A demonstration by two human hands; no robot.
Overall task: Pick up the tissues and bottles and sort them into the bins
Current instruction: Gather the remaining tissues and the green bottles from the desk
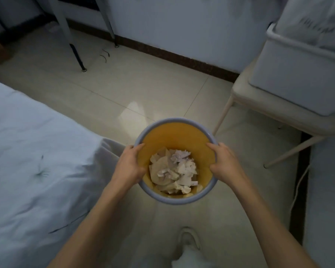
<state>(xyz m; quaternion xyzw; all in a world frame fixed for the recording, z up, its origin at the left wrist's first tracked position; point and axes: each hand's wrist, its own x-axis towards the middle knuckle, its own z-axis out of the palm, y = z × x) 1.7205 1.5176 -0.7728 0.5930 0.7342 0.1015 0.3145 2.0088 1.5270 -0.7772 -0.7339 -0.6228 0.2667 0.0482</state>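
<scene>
A round bin (174, 125) with a pale blue rim and a yellow-orange inside is held over the tiled floor in front of me. Crumpled white tissues (174, 171) fill its bottom. My left hand (131, 164) grips the bin's left rim, thumb inside the wall. My right hand (225, 162) grips the right rim the same way. No bottles are in view.
A bed with a white quilt (31, 161) fills the left side. A cream chair (259, 105) carrying a white storage box (298, 74) stands at the right. Table legs (76, 53) stand at the back left by the wall. My white shoe (189, 238) is below the bin.
</scene>
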